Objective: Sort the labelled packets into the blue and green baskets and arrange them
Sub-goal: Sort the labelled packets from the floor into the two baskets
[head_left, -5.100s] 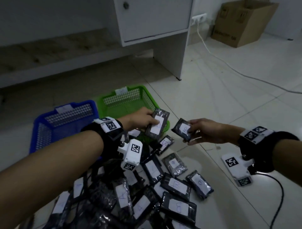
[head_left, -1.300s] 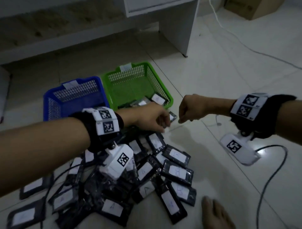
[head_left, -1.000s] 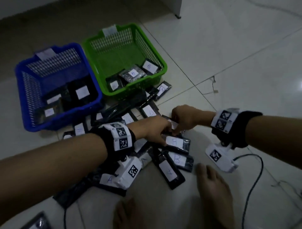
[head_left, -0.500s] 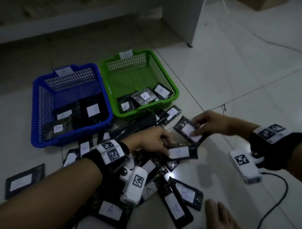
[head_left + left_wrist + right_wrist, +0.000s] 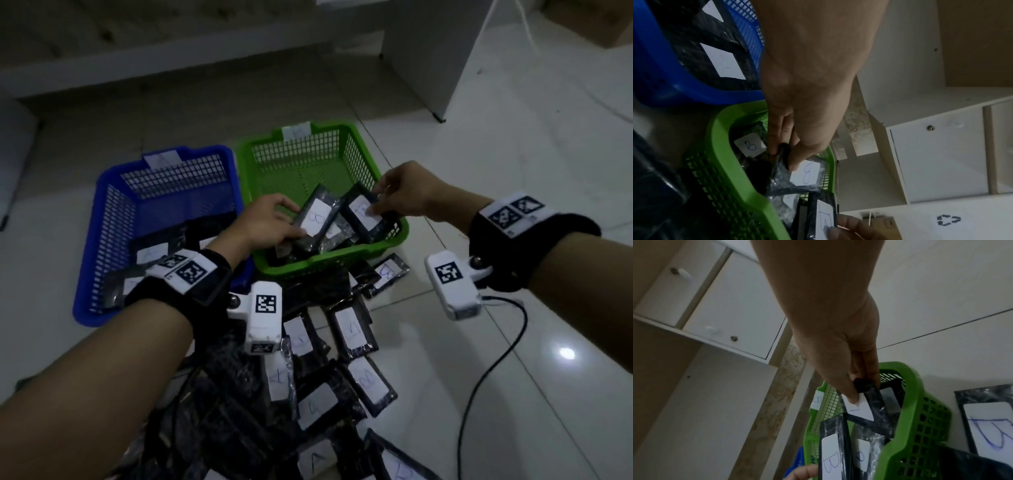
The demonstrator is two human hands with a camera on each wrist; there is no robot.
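Placing step: left hand (image 5: 265, 222) pinches B packet (image 5: 313, 219), right hand (image 5: 406, 197) pinches second packet (image 5: 364, 216), both over green basket (image 5: 394, 240), 12 o'clock of floor pile (image 5: 325, 377). Next: release flat, align; blue basket (image 5: 85, 274) at 10 o'clock.

A bright green plastic basket (image 5: 363, 260) has lattice walls and a white paper tag on its far rim. Just left of it stands a deep blue plastic basket (image 5: 102, 212) of the same lattice pattern, also with a white tag. Inside the green basket, a glossy black packet (image 5: 317, 219) carries a white label with a blue handwritten B; beside it another black packet (image 5: 364, 214) has a white label with blue ink. Below the green basket, black packets (image 5: 352, 330) with white labels lie heaped on pale glossy floor tiles (image 5: 513, 144). Both wrists wear black bands (image 5: 534, 246) bearing white tags with black square codes.
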